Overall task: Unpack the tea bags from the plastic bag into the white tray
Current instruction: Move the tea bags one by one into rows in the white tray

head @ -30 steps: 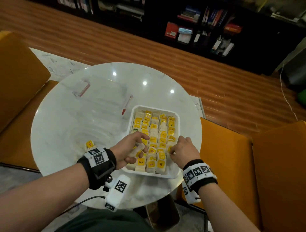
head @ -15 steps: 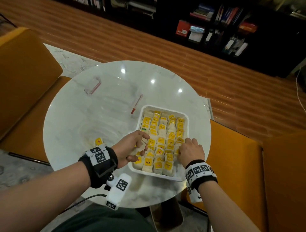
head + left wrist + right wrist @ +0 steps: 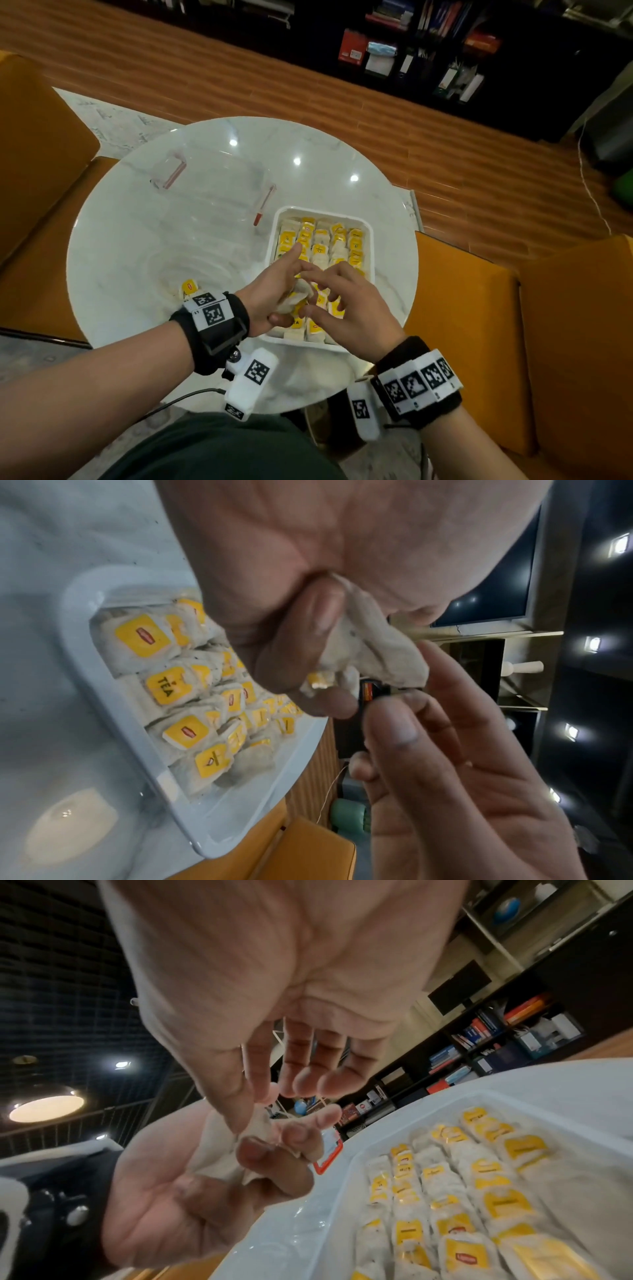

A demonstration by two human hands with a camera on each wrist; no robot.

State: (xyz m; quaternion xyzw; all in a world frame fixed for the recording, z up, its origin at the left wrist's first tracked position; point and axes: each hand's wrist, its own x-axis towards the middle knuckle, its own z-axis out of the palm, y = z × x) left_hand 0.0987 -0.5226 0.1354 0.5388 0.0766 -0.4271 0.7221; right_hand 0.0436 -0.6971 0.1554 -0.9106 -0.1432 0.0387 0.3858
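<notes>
Above the near end of the white tray (image 3: 274, 236), which sits toward the right edge of the round marble desk (image 3: 137, 257), a person's left hand (image 3: 270, 294) curls its fingers and thumb around a crumpled tea bag (image 3: 296, 294). The right hand (image 3: 346, 308) hovers beside it with fingers loosely spread; the right wrist view suggests its thumb and forefinger (image 3: 240, 1110) are meeting at the bag's upper corner, though the blur leaves that uncertain. The tray is packed with rows of yellow-tagged tea bags (image 3: 322, 246). One more tea bag (image 3: 189, 287) lies on the desk near the left wrist, inside or on the clear plastic bag (image 3: 205, 192) spread across the desk's far left part; which is hard to tell. The risk from here looks twofold: tugging at thin, already creased paper could tear it and spill leaf over the filled rows, and pressing it into so full a tray could knock neighbours askew.
</notes>
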